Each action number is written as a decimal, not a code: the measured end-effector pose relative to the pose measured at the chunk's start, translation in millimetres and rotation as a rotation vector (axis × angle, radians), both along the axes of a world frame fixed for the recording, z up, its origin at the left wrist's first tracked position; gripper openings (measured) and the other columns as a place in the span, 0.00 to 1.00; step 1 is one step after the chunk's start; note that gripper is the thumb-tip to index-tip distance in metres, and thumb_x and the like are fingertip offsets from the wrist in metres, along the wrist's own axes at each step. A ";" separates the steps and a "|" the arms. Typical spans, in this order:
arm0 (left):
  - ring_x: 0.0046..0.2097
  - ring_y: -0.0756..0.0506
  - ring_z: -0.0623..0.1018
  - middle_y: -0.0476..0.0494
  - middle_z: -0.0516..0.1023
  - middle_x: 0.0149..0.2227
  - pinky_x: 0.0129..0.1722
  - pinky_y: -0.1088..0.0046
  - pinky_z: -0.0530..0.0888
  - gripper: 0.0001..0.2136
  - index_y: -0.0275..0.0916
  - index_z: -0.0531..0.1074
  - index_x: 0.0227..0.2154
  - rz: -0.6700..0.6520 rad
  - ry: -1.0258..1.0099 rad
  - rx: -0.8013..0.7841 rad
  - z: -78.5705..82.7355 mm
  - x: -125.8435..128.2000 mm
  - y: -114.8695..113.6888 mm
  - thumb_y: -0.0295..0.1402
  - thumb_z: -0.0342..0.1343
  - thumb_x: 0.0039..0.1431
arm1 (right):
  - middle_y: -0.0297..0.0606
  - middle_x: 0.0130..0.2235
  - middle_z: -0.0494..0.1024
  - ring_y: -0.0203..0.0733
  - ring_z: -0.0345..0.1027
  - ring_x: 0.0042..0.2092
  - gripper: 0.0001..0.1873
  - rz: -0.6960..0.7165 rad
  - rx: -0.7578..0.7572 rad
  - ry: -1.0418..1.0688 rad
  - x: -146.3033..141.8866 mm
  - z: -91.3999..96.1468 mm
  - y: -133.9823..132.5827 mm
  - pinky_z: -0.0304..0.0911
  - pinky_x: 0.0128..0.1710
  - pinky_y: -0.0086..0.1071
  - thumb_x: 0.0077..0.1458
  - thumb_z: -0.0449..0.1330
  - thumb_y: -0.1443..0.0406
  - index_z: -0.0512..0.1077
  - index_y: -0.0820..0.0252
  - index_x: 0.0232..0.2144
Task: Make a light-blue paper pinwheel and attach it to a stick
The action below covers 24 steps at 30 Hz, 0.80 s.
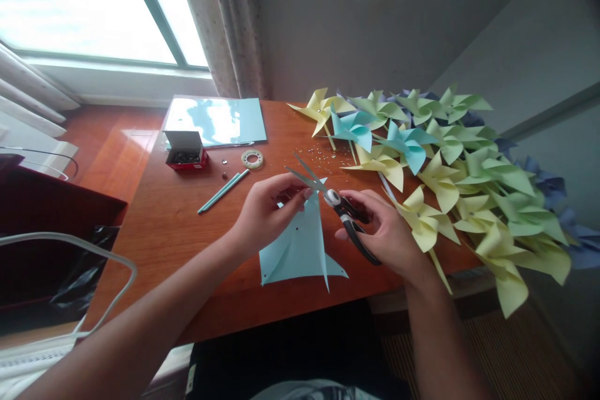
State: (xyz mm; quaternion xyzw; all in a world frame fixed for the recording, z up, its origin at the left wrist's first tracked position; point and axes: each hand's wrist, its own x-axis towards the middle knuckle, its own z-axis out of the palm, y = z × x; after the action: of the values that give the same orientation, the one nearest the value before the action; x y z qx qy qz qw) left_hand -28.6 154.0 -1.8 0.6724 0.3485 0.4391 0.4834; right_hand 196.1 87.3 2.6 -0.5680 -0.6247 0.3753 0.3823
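Between thumb and fingers, my left hand point(272, 206) pinches the upper corner of a light blue paper sheet point(295, 250). Slits run into the sheet, and small dark holes show near its middle and lower corners. My right hand point(382, 228) grips the black-and-white handles of a pair of scissors point(334, 197). The scissor blades are parted and point up and left, close to the left fingertips and the paper's top corner. Whether the blades touch the paper I cannot tell.
Many paper pinwheels point(440, 181) in yellow, green and blue cover the table's right side. Tiny scraps point(323, 159) lie behind the scissors. On the left are a small open box point(186, 153), light blue sticks point(224, 192), a tape roll point(252, 159) and blue sheets point(253, 122).
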 end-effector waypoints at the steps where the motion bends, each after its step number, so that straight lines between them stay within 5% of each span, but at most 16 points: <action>1: 0.28 0.51 0.74 0.47 0.77 0.27 0.26 0.78 0.71 0.05 0.37 0.78 0.35 -0.001 0.005 0.014 0.7 -0.3 -0.1 0.33 0.60 0.62 | 0.38 0.48 0.76 0.47 0.73 0.48 0.31 0.005 0.011 -0.028 -0.2 1.4 0.0 0.72 0.52 0.41 0.47 0.74 0.61 0.74 0.48 0.54; 24: 0.31 0.51 0.76 0.44 0.82 0.33 0.29 0.78 0.72 0.09 0.36 0.81 0.37 -0.037 0.059 0.071 -7.6 -2.1 1.5 0.23 0.56 0.61 | 0.39 0.47 0.75 0.46 0.74 0.47 0.28 0.023 0.118 -0.285 8.0 5.1 -8.8 0.73 0.48 0.36 0.52 0.71 0.58 0.73 0.51 0.55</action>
State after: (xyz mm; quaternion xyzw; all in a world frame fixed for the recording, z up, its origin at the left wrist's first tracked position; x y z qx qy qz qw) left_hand -30.7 155.5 -9.4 0.7080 0.3345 0.4220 0.4569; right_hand 204.1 78.5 7.6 -0.5847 -0.7002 0.2579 0.3184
